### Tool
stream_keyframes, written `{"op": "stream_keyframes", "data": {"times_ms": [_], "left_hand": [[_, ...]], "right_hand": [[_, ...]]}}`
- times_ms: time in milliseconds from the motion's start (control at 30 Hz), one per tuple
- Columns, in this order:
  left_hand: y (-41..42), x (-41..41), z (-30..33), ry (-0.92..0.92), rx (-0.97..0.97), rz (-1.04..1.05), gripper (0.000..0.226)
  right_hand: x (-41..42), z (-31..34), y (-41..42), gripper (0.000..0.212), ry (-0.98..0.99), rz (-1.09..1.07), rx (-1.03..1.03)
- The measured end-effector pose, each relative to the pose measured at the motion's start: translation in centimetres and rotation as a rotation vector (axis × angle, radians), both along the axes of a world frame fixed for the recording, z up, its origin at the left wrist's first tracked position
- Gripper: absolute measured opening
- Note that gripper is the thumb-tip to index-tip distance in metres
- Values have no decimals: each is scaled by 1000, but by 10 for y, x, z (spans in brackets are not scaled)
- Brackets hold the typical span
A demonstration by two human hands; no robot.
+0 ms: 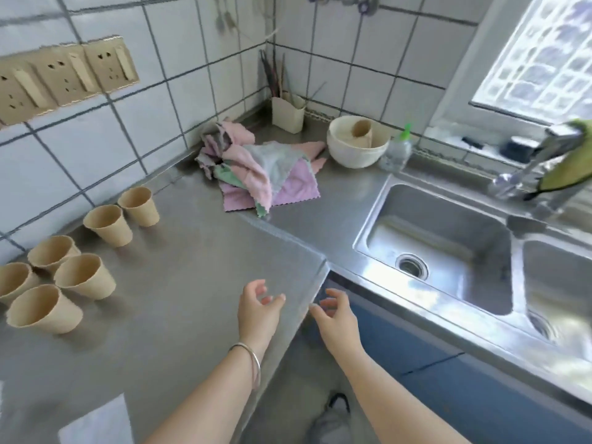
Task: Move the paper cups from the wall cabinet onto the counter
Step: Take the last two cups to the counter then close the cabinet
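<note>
On the steel table [179, 283], against the tiled wall at the left: six paper cups [85, 280], plain tan, tapered, rims up and open, all upright. Four bunched together at the far left, near or touching one another; two more standing just beside each other further along the wall. Above the table's front corner: left hand [256, 307], silver bangle [251, 363] on the wrist, fingers loosely curled, grasping nothing. Just beside it, past the table edge: right hand [334, 317], fingers likewise relaxed and apart, grasping nothing. Further back: heap of pink, grey, green and lilac cloths [259, 171], cream bowl [357, 142] with one more tan cup [362, 131] lying inside, and steel sink [439, 238] at right
</note>
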State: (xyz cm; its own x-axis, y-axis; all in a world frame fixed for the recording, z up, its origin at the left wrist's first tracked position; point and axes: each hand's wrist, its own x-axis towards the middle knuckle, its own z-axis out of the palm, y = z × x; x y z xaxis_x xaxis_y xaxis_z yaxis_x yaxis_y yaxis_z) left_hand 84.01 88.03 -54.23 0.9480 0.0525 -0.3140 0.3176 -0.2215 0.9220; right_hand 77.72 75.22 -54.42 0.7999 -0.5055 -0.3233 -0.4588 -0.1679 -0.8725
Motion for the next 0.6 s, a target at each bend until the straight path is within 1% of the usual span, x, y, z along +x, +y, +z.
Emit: {"op": "stream_keyframes", "data": {"times_ms": [133, 300, 400, 533, 600], "left_hand": [[-73, -53, 4, 12, -15, -302, 43], [-171, -133, 21, -1, -2, -622, 37], [-229, -201, 35, -33, -13, -818, 35], [-303, -316, 54, -1, -61, -1057, 33], [-336, -372, 67, -13, -81, -1163, 33]], "right_hand": [[-79, 7, -56, 37, -19, -254, 12], [-193, 22, -124, 28, -91, -557, 26], [-273, 30, -161, 27, -119, -736, 30], [-388, 44, -207, 26, -193, -1018, 60], [-441, 52, -228, 25, -224, -1127, 44]]}}
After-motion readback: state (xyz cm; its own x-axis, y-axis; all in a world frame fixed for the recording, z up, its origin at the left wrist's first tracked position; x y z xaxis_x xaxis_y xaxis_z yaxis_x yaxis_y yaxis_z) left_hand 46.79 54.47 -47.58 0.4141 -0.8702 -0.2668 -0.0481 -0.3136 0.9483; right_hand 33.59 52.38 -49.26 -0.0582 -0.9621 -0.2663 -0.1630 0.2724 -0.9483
